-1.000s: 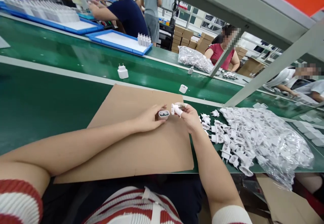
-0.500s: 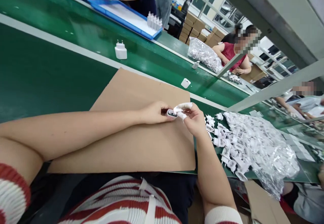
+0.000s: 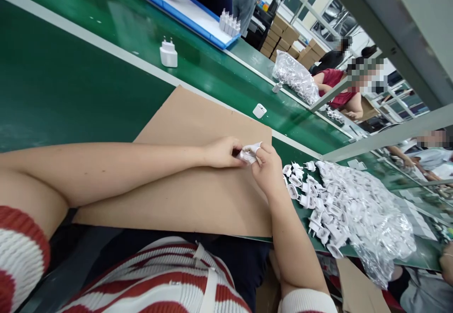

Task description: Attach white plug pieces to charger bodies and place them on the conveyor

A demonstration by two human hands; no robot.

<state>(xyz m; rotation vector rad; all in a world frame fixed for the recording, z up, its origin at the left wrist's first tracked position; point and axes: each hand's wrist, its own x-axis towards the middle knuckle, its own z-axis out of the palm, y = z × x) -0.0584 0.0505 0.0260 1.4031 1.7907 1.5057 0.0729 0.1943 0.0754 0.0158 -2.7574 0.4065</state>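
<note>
Green bench [image 3: 88,82] runs wide across everything before me, with a flat cardboard sheet [image 3: 184,200] laid on it. Right of the sheet sprawls a clear bag [image 3: 375,214] full of white parts, loose plug pieces [image 3: 307,201] spilled just beside it. My left hand [image 3: 224,152] and right hand [image 3: 267,167] meet above the sheet's right part, both closed on a small white casing [image 3: 244,156]; my white-covered right fingertips hide much of it. Beyond, one white charger [image 3: 169,54] stands, prongs upward.
</note>
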